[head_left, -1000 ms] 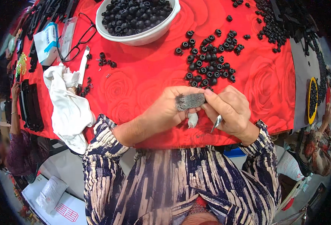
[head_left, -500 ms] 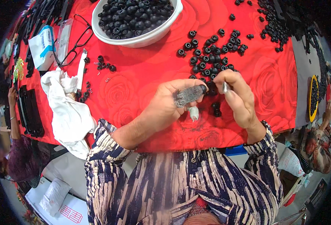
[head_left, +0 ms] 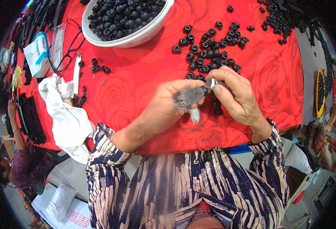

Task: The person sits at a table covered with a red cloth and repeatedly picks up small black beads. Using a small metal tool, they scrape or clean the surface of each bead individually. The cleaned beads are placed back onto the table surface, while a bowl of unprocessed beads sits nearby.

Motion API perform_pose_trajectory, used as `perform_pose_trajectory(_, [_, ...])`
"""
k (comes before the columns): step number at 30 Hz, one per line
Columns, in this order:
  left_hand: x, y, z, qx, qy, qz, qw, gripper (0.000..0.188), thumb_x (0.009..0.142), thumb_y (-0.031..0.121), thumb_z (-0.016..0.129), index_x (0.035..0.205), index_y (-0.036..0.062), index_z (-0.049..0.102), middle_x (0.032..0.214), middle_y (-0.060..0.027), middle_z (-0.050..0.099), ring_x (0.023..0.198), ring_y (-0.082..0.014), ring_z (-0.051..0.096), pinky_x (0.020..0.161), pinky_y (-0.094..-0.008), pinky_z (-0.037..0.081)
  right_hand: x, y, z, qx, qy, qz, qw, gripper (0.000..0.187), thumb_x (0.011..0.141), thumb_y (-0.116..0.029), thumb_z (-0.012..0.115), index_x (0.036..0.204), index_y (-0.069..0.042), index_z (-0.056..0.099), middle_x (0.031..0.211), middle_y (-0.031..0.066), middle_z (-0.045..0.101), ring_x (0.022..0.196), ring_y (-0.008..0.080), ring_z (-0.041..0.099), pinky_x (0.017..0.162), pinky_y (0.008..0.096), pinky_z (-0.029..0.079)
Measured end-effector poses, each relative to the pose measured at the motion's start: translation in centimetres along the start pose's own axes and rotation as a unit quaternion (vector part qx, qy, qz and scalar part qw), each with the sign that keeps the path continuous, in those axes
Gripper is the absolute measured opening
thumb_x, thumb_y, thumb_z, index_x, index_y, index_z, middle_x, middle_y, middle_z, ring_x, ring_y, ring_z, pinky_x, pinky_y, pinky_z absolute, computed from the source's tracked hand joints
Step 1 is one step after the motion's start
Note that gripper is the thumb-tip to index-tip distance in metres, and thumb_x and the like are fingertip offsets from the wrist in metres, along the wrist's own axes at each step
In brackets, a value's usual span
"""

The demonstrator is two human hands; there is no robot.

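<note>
My left hand (head_left: 164,100) is closed in a pinch, thumb over curled fingers, with a small black part (head_left: 205,91) at the tip of what looks like a worn grey cover (head_left: 190,98) on the thumb. A pale cover (head_left: 194,115) wraps one fingertip below. My right hand (head_left: 234,95) is partly curled, thumb and forefinger gripping a short metal blade (head_left: 210,83) right beside the part; whether its edge touches, I cannot tell.

The part looks light and stiff, likely hard plastic, rounded enough to roll or slip if squeezed off-centre. I judge it best held across its widest girth, keeping flesh away from the blade. The blade seems thin and rigid, best gripped by its flat faces. More black parts (head_left: 213,51) lie loose on the red tablecloth (head_left: 137,72) just beyond my hands
</note>
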State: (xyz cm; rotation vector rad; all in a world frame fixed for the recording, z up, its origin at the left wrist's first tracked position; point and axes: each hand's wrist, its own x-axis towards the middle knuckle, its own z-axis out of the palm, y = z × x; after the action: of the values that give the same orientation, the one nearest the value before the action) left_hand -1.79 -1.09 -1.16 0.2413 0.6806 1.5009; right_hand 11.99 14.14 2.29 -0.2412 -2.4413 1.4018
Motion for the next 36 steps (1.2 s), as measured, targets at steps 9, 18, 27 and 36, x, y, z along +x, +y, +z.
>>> perform_pose_trajectory(9, [0.2,0.1,-0.2,-0.002,-0.029,-0.012,1.0,0.034,0.086,0.015,0.062,0.117,0.0018,0.057,0.096,-0.0084,0.062,0.078,-0.0123,0.059,0.062,-0.0284,0.054,0.0,0.3,0.0,-0.001,0.001,-0.008,1.0,0.016,0.084,-0.005,0.056,0.097,0.004,0.055,0.077,0.0136,0.051,0.067,0.0266,0.054,0.06,0.034,0.043])
perform_pose_trajectory(18, [-0.1,0.1,-0.1,-0.012,-0.02,-0.033,0.999,0.039,0.085,0.02,0.064,0.117,-0.0004,0.056,0.099,-0.0086,0.063,0.077,-0.0132,0.06,0.06,-0.0311,0.055,0.1,0.2,-0.3,0.0,-0.029,-0.025,0.999,0.016,0.082,-0.004,0.056,0.096,0.003,0.055,0.075,0.0129,0.05,0.063,0.0263,0.052,0.057,0.0344,0.042])
perform_pose_trajectory(27, [0.2,0.7,0.2,0.046,0.03,0.007,0.998,0.026,0.088,0.012,0.058,0.111,-0.0017,0.059,0.095,-0.01,0.062,0.07,-0.0156,0.062,0.056,-0.0294,0.054,0.1,0.6,-0.2,-0.032,-0.096,-0.109,0.989,0.016,0.076,-0.001,0.06,0.092,0.002,0.056,0.073,0.0117,0.05,0.062,0.0267,0.052,0.055,0.0334,0.041])
perform_pose_trajectory(36, [-0.3,-0.5,0.3,-0.038,-0.003,-0.033,0.999,0.024,0.086,0.018,0.062,0.103,0.001,0.061,0.086,-0.0081,0.064,0.069,-0.016,0.062,0.057,-0.0281,0.052,-0.2,-0.2,0.9,-0.121,0.062,-0.173,0.975,0.039,0.06,-0.01,0.074,0.095,0.001,0.06,0.072,0.0105,0.054,0.055,0.0246,0.052,0.049,0.0349,0.042])
